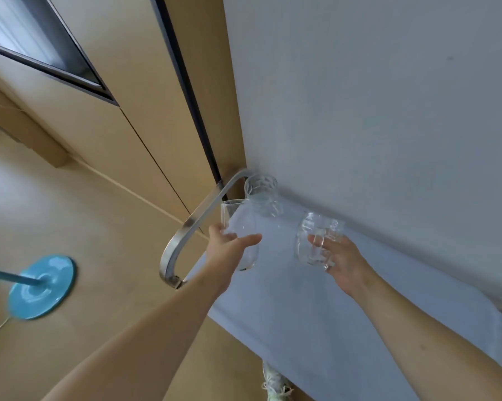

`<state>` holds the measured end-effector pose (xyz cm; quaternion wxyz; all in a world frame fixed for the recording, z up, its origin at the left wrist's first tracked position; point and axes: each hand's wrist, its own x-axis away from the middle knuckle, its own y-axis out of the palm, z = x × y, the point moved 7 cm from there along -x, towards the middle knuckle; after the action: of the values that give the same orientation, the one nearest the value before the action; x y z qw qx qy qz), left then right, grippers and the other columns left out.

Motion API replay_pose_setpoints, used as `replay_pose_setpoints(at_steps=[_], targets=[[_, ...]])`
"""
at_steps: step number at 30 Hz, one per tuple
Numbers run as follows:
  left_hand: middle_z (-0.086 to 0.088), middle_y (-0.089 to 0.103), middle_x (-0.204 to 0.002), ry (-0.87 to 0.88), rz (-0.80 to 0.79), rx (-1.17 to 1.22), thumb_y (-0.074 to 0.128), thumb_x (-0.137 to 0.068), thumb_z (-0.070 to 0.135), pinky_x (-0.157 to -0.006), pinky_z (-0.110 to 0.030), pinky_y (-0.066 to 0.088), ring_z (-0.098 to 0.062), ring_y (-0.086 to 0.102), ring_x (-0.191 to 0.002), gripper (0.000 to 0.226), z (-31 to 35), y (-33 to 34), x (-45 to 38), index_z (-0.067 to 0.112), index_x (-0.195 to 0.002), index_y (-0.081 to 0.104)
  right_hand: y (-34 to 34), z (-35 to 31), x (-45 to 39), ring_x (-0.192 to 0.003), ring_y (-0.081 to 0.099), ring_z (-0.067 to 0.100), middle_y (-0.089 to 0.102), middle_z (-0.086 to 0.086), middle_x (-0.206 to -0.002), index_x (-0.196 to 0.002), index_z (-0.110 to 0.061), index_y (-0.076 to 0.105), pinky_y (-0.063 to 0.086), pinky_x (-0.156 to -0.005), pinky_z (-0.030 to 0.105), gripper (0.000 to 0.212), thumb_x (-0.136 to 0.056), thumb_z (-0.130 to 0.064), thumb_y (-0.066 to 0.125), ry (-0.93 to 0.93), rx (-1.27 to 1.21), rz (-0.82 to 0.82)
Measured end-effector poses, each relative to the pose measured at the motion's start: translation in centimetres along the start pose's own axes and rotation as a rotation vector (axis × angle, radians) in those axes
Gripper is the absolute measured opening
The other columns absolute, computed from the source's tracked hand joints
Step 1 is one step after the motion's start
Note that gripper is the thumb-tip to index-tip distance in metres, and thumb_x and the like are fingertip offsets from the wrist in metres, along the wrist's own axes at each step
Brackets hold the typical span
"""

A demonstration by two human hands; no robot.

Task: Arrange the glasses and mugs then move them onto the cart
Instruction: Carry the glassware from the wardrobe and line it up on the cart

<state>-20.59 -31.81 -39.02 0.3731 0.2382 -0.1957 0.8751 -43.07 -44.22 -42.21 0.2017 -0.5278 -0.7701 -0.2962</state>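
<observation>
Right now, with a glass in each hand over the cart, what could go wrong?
1. The tall glass in the left hand is close to the patterned glass already standing in the cart's far corner; setting it down carelessly could clink or tip that one.
2. The right hand holds the mug by a few fingers only, so it might slip.
3. That corner sits beside the metal handle; a knock could chip glass.
</observation>
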Motion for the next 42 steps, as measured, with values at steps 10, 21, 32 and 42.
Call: replay_pose_setpoints(at_steps=[10, 21, 32, 42], targets=[[0.004, 0.053, -0.128, 0.011, 0.069, -0.062, 0.094, -0.068, 0.025, -0.083, -0.035, 0.047, -0.018, 0.054, -0.116, 0.082, -0.4, 2.7, -5.0, 0.027, -0.13, 0.04, -1.3, -1.1, -8.0, -0.095, 0.066, 0.025, 0.066, 0.004, -0.106, -0.116, -0.013, 0.059, 0.05, -0.074, 0.038, 0.091, -0.036, -0.028, 0.099, -0.077, 0.157, 0.114], [0.012, 0.054, -0.126, 0.104, 0.128, -0.192, 0.093, -0.068, 0.026, -0.093, -0.039, 0.052, -0.011, 0.051, -0.12, 0.078, -0.6, 3.1, -7.5, 0.033, -0.125, 0.041, -0.4, -2.1, -13.0, -0.111, 0.056, 0.013, 0.056, -0.003, -0.123, -0.134, -0.019, 0.051, 0.05, -0.088, 0.024, 0.087, -0.06, 0.001, 0.092, -0.236, 0.305, 0.067], [0.011, 0.054, -0.12, 0.115, 0.118, -0.237, 0.094, -0.064, 0.03, -0.089, -0.042, 0.057, -0.013, 0.056, -0.115, 0.078, -1.5, 2.8, -8.8, 0.038, -0.123, 0.044, 1.1, -3.0, -14.9, -0.116, 0.058, 0.011, 0.059, -0.005, -0.13, -0.134, -0.018, 0.043, 0.048, -0.1, 0.027, 0.094, -0.058, 0.005, 0.092, -0.309, 0.421, -0.041], [0.014, 0.051, -0.126, 0.151, 0.113, -0.23, 0.094, -0.065, 0.028, -0.091, -0.038, 0.055, -0.011, 0.053, -0.12, 0.077, -2.0, 2.2, -9.1, 0.038, -0.124, 0.044, 1.1, -2.3, -15.2, -0.121, 0.059, 0.001, 0.062, -0.01, -0.129, -0.13, -0.034, 0.048, 0.048, -0.095, 0.018, 0.099, -0.053, 0.008, 0.094, -0.366, 0.515, -0.158]])
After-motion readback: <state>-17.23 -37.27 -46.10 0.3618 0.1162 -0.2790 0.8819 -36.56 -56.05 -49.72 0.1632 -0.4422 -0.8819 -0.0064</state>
